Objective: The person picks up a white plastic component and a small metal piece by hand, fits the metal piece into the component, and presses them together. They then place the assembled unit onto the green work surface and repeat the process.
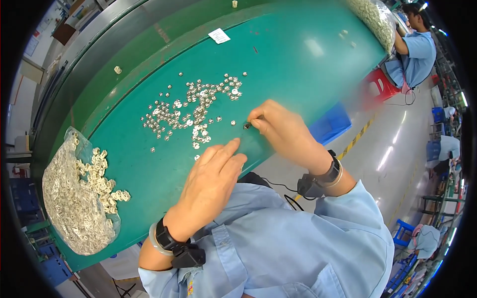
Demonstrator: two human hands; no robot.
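Observation:
My right hand [280, 130] is closed in a pinch over the green tabletop, near the table's front edge. At its fingertips is a small dark, shiny metal piece [247, 126], partly hidden by the fingers. My left hand [211, 171] rests lower and to the left, back up, its fingers stretched toward the right hand; nothing shows in it. Beyond both hands lies a loose spread of small round silvery metal parts [201, 109]. One single silvery part [233, 122] sits apart, just left of the pinching fingers.
A clear plastic bag [74, 198] spills cream-coloured small parts [102, 179] at the left. Another filled bag [372, 22] stands at the far right. A white paper slip [219, 36] lies toward the back. Beside the table is a blue bin [330, 124]; a co-worker [418, 52] sits beyond.

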